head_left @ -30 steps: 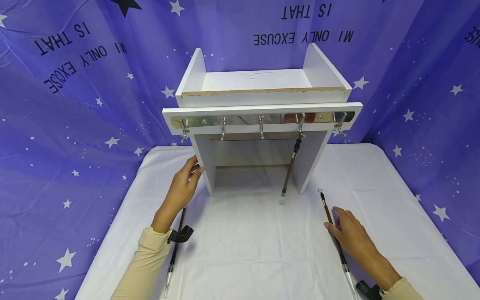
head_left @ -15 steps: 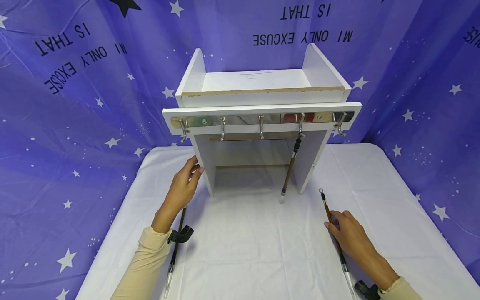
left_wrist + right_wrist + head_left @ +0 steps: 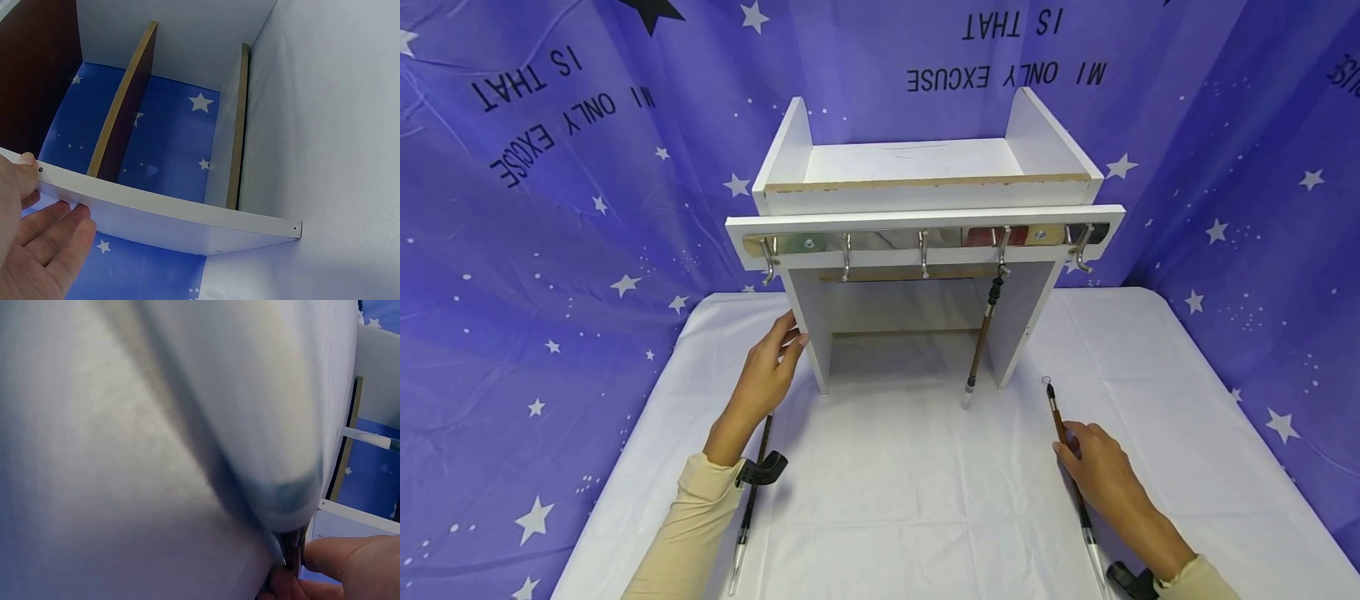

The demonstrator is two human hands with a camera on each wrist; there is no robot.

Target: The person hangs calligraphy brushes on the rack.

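A white shelf (image 3: 928, 198) with a strip of metal hooks (image 3: 880, 241) stands on the table. My left hand (image 3: 763, 372) holds its left side panel (image 3: 156, 203), thumb at the front edge and fingers against the outer face. My right hand (image 3: 1103, 468) pinches the brown handle of a calligraphy brush (image 3: 1056, 417) between thumb and fingers. The brush has a wire loop at its far end and a clear cap (image 3: 250, 394) over its bristles, large and blurred in the right wrist view. A second calligraphy brush (image 3: 982, 333) hangs by its loop from a right-hand hook.
A dark calligraphy brush (image 3: 748, 510) with a clear cap lies on the white tablecloth (image 3: 880, 500), partly beneath my left wrist. Purple star-print cloth (image 3: 572, 275) hangs behind and at both sides of the table.
My right thumb and fingers have closed on the brush handle, and its loop end has shifted slightly right. My left hand stays on the shelf's side panel.
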